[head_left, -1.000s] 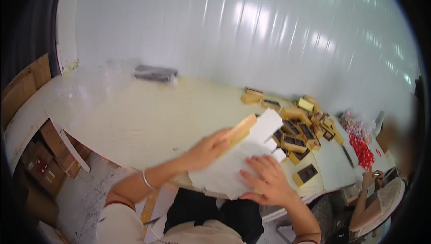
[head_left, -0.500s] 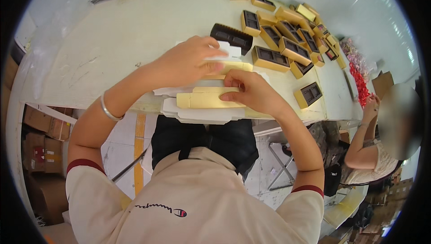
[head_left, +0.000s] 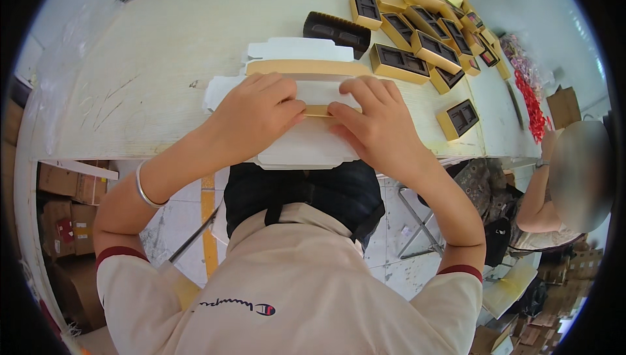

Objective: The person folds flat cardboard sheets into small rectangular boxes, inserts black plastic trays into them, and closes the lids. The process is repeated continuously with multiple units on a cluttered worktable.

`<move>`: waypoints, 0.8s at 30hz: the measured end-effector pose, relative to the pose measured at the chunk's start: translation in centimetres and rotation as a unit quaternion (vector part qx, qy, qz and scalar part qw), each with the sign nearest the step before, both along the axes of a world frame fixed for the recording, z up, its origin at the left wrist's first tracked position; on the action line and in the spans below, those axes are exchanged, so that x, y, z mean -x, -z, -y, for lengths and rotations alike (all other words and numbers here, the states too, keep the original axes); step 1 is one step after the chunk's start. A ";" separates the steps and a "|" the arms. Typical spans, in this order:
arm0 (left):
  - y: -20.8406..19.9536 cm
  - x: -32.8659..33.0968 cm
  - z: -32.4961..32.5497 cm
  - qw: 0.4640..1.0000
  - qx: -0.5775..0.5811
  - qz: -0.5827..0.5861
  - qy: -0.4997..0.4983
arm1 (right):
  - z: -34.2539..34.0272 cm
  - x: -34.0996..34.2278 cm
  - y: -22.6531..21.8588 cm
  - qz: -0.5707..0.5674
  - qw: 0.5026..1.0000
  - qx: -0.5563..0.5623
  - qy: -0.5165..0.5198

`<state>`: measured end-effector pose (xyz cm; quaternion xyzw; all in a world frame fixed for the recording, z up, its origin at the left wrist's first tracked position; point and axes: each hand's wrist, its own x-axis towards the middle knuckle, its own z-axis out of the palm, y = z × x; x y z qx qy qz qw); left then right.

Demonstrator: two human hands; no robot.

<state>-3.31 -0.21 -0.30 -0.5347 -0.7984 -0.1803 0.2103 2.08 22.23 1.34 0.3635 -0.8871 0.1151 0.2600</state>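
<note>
Counter (head_left: 163, 61): gold boxes (head_left: 399, 72) heaped toward far edge, right side, seemingly set aside; white-and-gold card sheet (head_left: 306, 144) at middle of near edge, presumably for easy reach; black tray (head_left: 336, 30) at sheet's far side; left hand (head_left: 257, 110) and right hand (head_left: 381, 118) narrow, pinching sheet's gold strip (head_left: 317, 111), likely steadying fold; sheet lies beneath and between them

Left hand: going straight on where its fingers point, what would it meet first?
The left hand would likely meet the right hand, facing it along the gold strip; depth is unclear.

Free tabletop (head_left: 143, 61) left, tray (head_left: 336, 31) beyond carton (head_left: 306, 68)
</note>
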 end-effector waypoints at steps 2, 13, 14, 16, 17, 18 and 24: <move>0.4 0.0 0.0 0.997 0.001 0.076 -0.024 | -0.1 0.2 0.5 0.053 0.998 -0.024 0.021; -2.4 5.5 0.5 0.981 -0.101 0.126 -0.110 | 0.3 3.8 -2.5 0.325 0.943 -0.067 0.035; -2.2 6.2 0.5 0.960 -0.047 0.254 -0.105 | 0.5 3.7 -3.1 0.337 0.936 -0.080 0.059; -2.0 6.4 0.5 0.933 0.015 0.346 -0.102 | 0.5 3.0 -2.3 0.269 0.957 -0.092 0.051; -2.2 6.2 0.1 0.935 0.031 0.336 -0.106 | 0.4 2.4 -1.7 0.236 0.966 -0.095 0.052; -2.5 5.6 -0.3 0.936 0.046 0.329 -0.113 | 0.7 1.5 -1.6 0.103 0.981 -0.160 0.036; -3.3 3.0 -0.6 0.935 0.001 0.344 -0.087 | 3.4 -1.6 0.0 0.047 0.990 -0.127 0.034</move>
